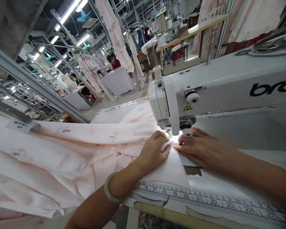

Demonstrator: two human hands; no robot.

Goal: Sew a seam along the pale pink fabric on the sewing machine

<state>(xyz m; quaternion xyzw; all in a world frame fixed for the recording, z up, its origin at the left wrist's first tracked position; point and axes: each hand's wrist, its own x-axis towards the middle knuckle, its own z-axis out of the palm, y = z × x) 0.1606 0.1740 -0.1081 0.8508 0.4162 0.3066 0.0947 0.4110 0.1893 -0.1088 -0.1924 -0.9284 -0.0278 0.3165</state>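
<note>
My left grip [154,151] pinches pale-pink printed fabric [97,133], best kept flat beneath the white metal sewing machine [228,86] just ahead; whether my right grip [202,148] pinches, I cannot tell.

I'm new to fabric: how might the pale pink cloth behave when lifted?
The pale pink cloth would probably droop, judging by its loose folds. Its broad spread could make it drag; its matte surface suggests little slipperiness.
</note>
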